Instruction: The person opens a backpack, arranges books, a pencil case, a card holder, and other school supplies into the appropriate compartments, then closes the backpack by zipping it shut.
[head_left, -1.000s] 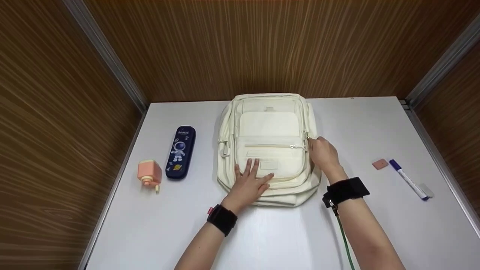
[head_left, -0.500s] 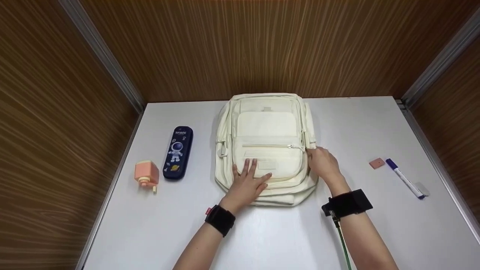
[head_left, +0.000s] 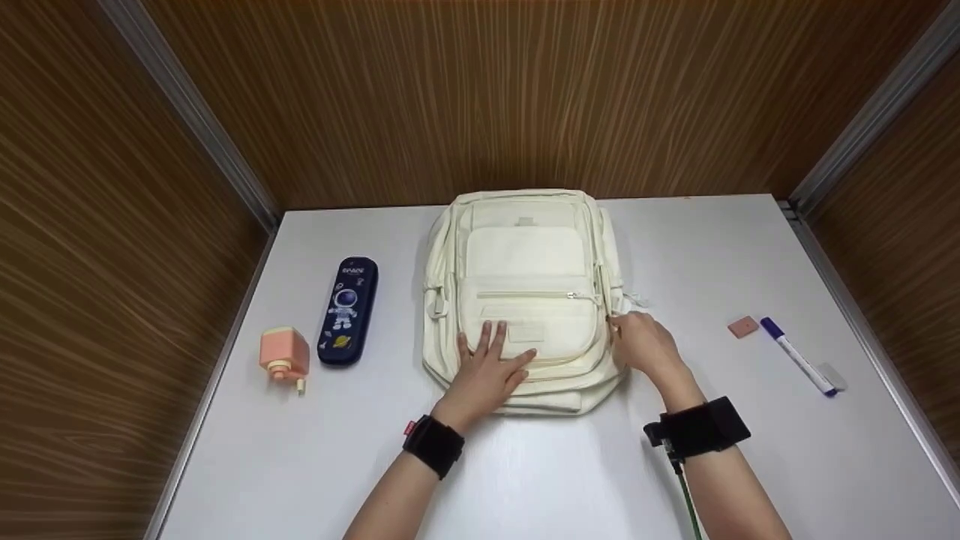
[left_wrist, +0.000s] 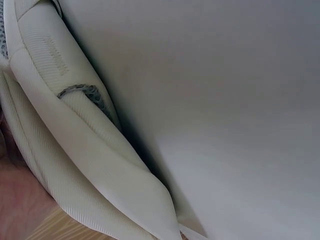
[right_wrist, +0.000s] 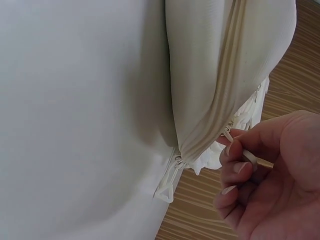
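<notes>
A cream backpack [head_left: 525, 255] lies flat on the table, its front pocket facing up. My left hand [head_left: 484, 379] rests spread on the lower front of the backpack, fingers straight. At the backpack's right side, my right hand [head_left: 646, 345] pinches a white zipper pull [right_wrist: 250, 159] between thumb and fingers, seen best in the right wrist view. Another zipper pull [right_wrist: 165, 192] dangles loose from the side seam there. Only an edge of the left hand shows in the left wrist view, beside the backpack's padded side [left_wrist: 90, 135].
To the left lie a dark blue pencil case [head_left: 348, 311] with an astronaut print and a pink pencil sharpener [head_left: 285, 352] with a crank. A small pinkish square [head_left: 743, 327] and a marker [head_left: 799, 356] lie at right, with a translucent piece [head_left: 832, 377] by the marker. Wood-grain panels [head_left: 465, 97] enclose the table.
My right hand has moved down along the backpack's right side with the zipper pull, toward me. The left hand stays pressed in place. The whole view has shifted slightly.
</notes>
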